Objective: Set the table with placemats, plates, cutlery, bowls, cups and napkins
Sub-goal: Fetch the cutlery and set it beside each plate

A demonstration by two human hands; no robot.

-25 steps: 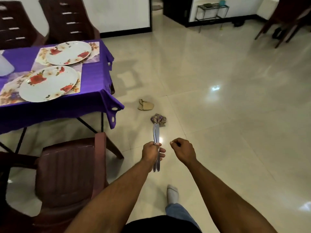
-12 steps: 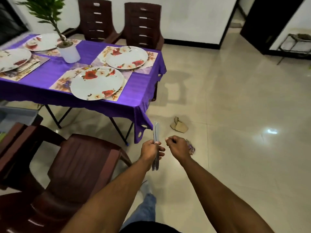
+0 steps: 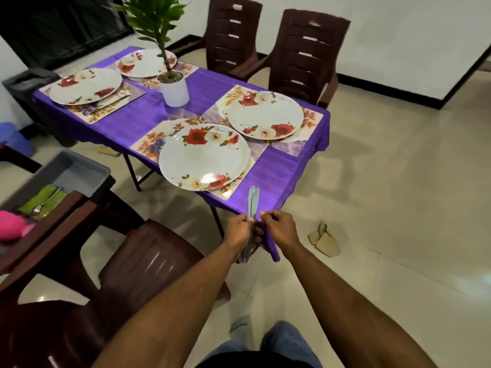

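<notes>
1. Down at 6 o'clock, just off the near corner of the worktop [image 3: 276, 181], your left hand [image 3: 240, 231] is wrapped round a bunch of knives [image 3: 252, 201], blades sticking up toward 12 and handles poking out below your fist.
2. Your right hand [image 3: 277, 227] sits right beside it, fingers curled, fingertips pinching in at the knives just above your left fist. Can't really tell if it's actually got hold of one or only touching.
3. On the purple-clothed worktop there are four floral plates, each on a floral placemat. Nearest plate [image 3: 203, 156] is at about 11 o'clock from your hands, on its placemat [image 3: 148, 140].
4. Second plate [image 3: 265, 115] is around 12 to 1 o'clock, on another placemat [image 3: 310, 119] by the right edge.
5. Two more plates way over at 10 o'clock: one [image 3: 85, 86] on the far left, another [image 3: 144, 62] behind the potted plant [image 3: 172, 87], which stands mid-worktop.
6. At 9 o'clock a grey tray [image 3: 79, 172] holds a green napkin [image 3: 43, 199] with a spoon [image 3: 37, 208] lying on it.
7. Brown chair [image 3: 143, 264] at 8 o'clock near you, two more chairs [image 3: 305, 57] at the far side.
8. On the floor at 3 o'clock, some tan scraps [image 3: 325, 241].
</notes>
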